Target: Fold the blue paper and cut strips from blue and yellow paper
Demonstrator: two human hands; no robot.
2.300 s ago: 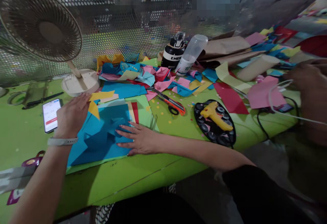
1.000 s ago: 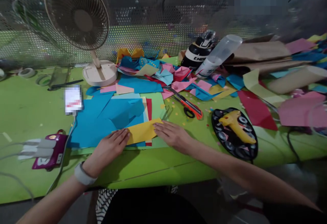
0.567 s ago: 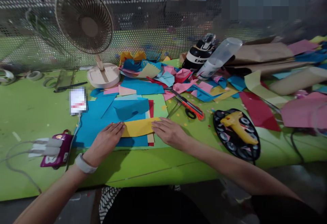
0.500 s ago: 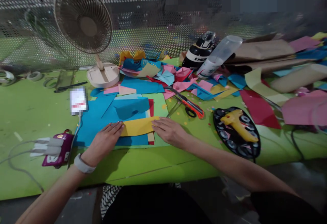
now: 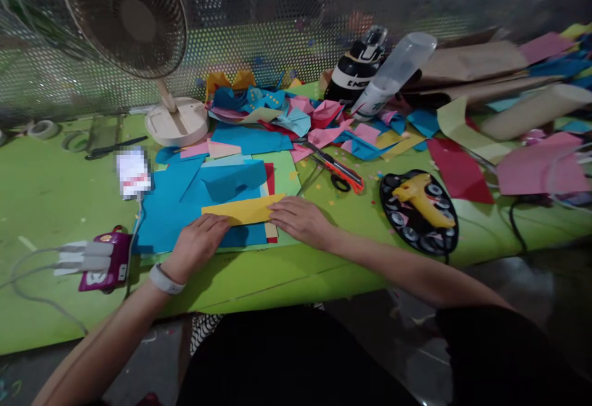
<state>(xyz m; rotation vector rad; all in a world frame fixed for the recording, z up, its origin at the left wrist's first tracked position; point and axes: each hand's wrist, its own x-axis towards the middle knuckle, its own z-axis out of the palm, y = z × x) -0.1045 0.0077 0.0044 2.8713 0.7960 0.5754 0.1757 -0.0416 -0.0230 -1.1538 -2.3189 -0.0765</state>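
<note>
A yellow paper strip point(image 5: 247, 210), seemingly folded, lies across a stack of blue paper sheets point(image 5: 161, 218). My left hand point(image 5: 201, 242) has its closed fingers on the strip's lower edge, left of its middle; the thumb is hidden. At the strip's right end, my right hand point(image 5: 303, 222) pinches it with the fingers together. Just behind the strip is a folded blue paper piece point(image 5: 231, 178). Red, cream and pale green sheets show at the stack's right side.
An orange utility knife point(image 5: 345, 171) lies beside black-handled scissors point(image 5: 341, 184). To the right, a yellow glue gun point(image 5: 425, 202) rests on a black tray point(image 5: 393, 218). Behind stand a fan point(image 5: 178, 125) and bottles point(image 5: 351, 76) among paper scraps. A phone point(image 5: 133, 171) and purple power block point(image 5: 108, 264) lie left.
My left hand has slid right along the strip's lower edge, uncovering its left end. My right hand stays at the right end. The whole view has shifted slightly.
</note>
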